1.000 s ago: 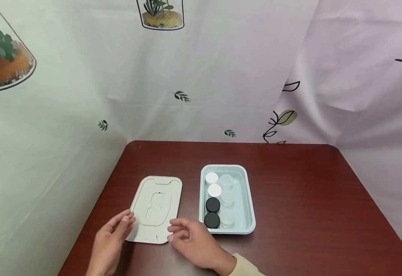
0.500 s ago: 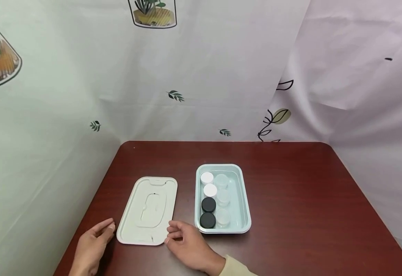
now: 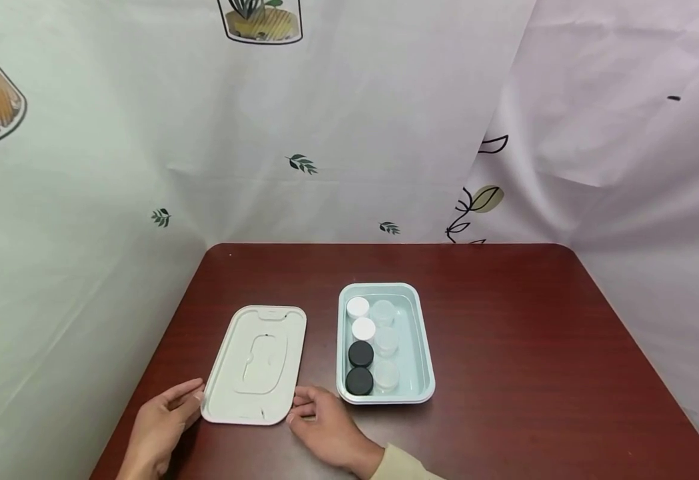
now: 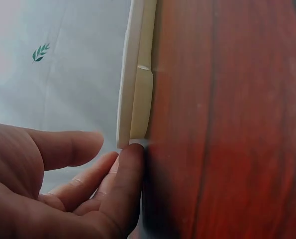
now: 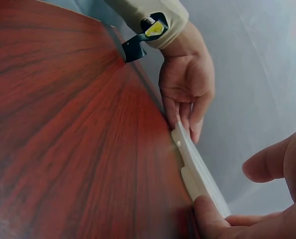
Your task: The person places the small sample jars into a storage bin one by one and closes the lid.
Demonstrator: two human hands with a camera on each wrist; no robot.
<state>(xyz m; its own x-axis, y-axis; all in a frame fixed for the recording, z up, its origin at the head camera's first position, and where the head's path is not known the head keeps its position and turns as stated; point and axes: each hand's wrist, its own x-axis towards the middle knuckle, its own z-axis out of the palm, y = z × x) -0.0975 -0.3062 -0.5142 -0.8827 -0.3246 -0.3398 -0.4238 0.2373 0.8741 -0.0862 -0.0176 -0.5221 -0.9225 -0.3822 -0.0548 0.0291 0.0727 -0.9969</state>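
A cream rectangular lid (image 3: 247,408) lies flat on the table, with a raised outline in its middle. At its near left corner is my left hand (image 3: 160,427); in the left wrist view the fingertips touch the lid's rim (image 4: 130,89) while the thumb stands apart. My right hand (image 3: 328,430) is at the near right corner. In the right wrist view its fingers (image 5: 207,211) touch the lid edge (image 5: 202,169), the thumb held off it. To the right stands a pale blue tray (image 3: 418,380) holding two white-capped, two black-capped and three clear round containers.
The dark red wood table (image 3: 505,333) bears the lid and tray. Behind it and at both sides hang pale printed sheets (image 3: 349,133). The tray sits a short way right of the lid, close to my right hand.
My left hand has moved left, off the lid's corner, and then back in to its edge. My right hand stays by the near right corner. The head view has shifted slightly.
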